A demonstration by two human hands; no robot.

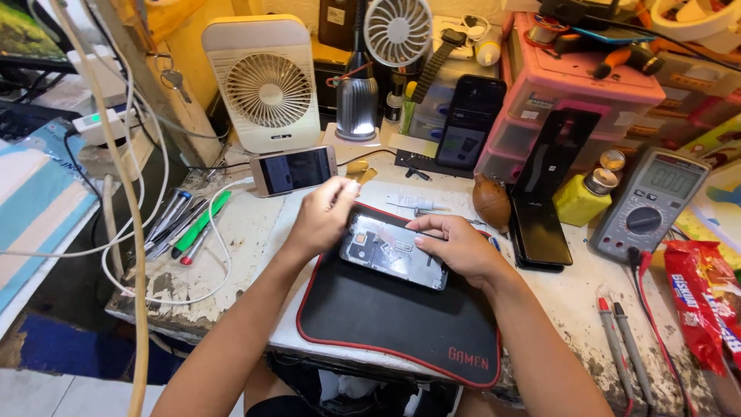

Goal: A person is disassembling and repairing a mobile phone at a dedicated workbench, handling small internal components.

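An opened phone (392,251) with its back off and its inner parts showing lies on a black mat with a red border (386,316). My left hand (320,218) rests on the phone's upper left end, fingers curled over its edge. My right hand (455,245) presses on the phone's right side and pinches a thin dark tool whose tip lies over the phone's upper edge.
Behind the mat, a phone (294,171) leans against a white fan (267,85). Another dark phone (469,121) stands propped at the back. A black phone (538,229), a yellow bottle (580,198), a multimeter (650,205) with probes (624,347) and a snack packet (706,301) lie right. Screwdrivers (185,224) lie left.
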